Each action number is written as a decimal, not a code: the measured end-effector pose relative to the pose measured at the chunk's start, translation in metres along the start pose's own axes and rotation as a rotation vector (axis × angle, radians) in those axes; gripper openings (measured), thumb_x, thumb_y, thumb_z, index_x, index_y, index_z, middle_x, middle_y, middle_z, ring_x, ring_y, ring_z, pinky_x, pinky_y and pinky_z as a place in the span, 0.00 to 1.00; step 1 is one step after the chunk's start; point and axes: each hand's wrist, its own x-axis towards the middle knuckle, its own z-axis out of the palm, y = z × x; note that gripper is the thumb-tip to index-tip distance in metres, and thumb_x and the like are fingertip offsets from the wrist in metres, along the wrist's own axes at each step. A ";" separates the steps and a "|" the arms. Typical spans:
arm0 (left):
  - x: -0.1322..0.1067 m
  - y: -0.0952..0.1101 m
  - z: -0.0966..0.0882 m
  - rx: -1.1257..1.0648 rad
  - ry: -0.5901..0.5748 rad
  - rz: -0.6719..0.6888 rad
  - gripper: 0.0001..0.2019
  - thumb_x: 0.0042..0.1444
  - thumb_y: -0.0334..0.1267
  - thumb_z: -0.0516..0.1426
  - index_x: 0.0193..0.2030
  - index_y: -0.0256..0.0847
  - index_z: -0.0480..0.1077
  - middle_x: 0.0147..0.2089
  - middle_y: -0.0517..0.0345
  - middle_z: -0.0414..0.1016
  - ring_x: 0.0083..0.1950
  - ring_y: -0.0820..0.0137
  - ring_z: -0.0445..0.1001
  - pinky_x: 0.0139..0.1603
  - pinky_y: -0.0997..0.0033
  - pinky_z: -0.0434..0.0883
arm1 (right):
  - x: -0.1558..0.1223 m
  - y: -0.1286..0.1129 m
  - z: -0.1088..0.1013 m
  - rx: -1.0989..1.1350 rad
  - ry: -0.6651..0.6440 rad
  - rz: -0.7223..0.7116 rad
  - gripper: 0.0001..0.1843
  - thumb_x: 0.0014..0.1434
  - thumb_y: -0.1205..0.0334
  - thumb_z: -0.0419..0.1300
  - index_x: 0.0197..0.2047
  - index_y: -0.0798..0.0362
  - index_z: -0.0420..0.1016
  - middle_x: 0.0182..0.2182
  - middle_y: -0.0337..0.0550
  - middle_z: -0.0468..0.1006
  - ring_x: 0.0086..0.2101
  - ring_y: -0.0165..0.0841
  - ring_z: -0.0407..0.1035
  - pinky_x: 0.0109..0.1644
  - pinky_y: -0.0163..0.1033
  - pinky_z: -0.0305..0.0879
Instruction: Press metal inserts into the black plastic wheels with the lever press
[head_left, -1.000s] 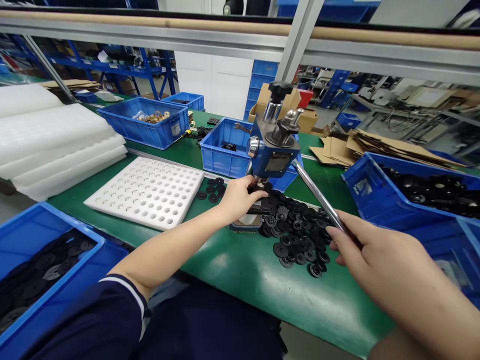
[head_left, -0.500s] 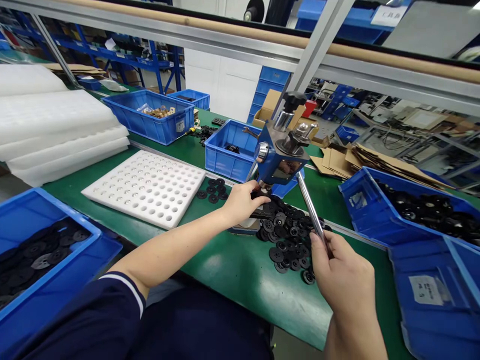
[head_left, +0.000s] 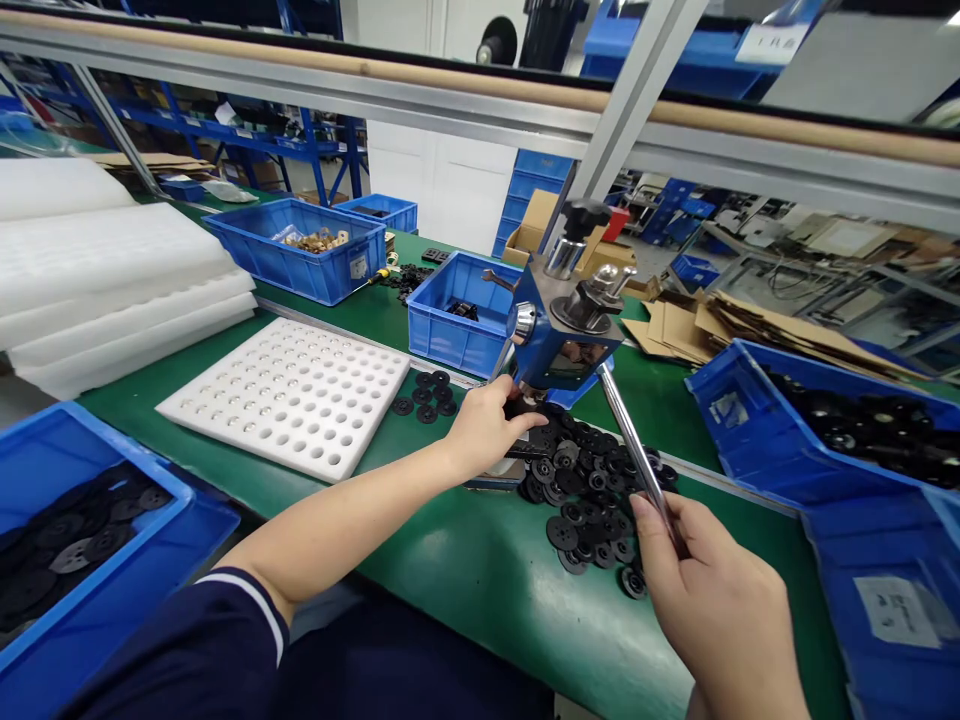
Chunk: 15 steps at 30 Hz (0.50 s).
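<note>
A blue hand press [head_left: 566, 330] stands over the green bench. My right hand [head_left: 712, 580] is wrapped round its metal lever [head_left: 634, 440], which slants down to the right. My left hand [head_left: 487, 428] reaches under the press ram, thumb and fingers closed in; what they hold there is hidden. Beside the press base lies a heap of black round discs [head_left: 592, 490]. Several more black discs [head_left: 426, 397] lie left of my left hand. Farther left is a white foam tray [head_left: 300, 395] with rows of round holes, part of them filled with shiny pieces.
Blue bins hold black discs at left [head_left: 82, 530], brass-coloured parts at the back [head_left: 300, 250] and black parts at right [head_left: 832, 420]. Another blue bin [head_left: 461, 310] stands behind the press. White foam sheets [head_left: 120, 290] are stacked at left, flattened cardboard [head_left: 750, 345] at back right.
The view has shifted slightly. My right hand and the lever end sit a little lower and farther right. My left hand stays under the ram.
</note>
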 end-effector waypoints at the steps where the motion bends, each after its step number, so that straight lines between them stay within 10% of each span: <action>1: -0.001 0.001 -0.001 0.000 0.005 -0.005 0.16 0.50 0.43 0.68 0.30 0.41 0.65 0.28 0.61 0.71 0.30 0.70 0.69 0.33 0.71 0.65 | -0.002 -0.001 0.001 -0.010 0.033 0.003 0.28 0.64 0.38 0.48 0.33 0.52 0.75 0.16 0.40 0.68 0.16 0.30 0.61 0.20 0.34 0.52; 10: -0.002 0.000 0.004 0.027 -0.013 0.003 0.14 0.52 0.45 0.66 0.33 0.41 0.67 0.32 0.58 0.74 0.33 0.67 0.73 0.35 0.69 0.67 | -0.010 0.006 0.011 -0.112 0.200 -0.041 0.23 0.66 0.45 0.51 0.37 0.56 0.77 0.21 0.42 0.75 0.20 0.30 0.68 0.23 0.33 0.59; 15: 0.007 -0.003 0.002 0.064 -0.046 0.009 0.15 0.52 0.48 0.65 0.32 0.39 0.68 0.31 0.56 0.74 0.34 0.65 0.73 0.36 0.67 0.67 | -0.003 -0.009 -0.022 0.106 0.219 -0.077 0.24 0.64 0.44 0.54 0.40 0.56 0.78 0.29 0.47 0.79 0.24 0.31 0.71 0.27 0.35 0.67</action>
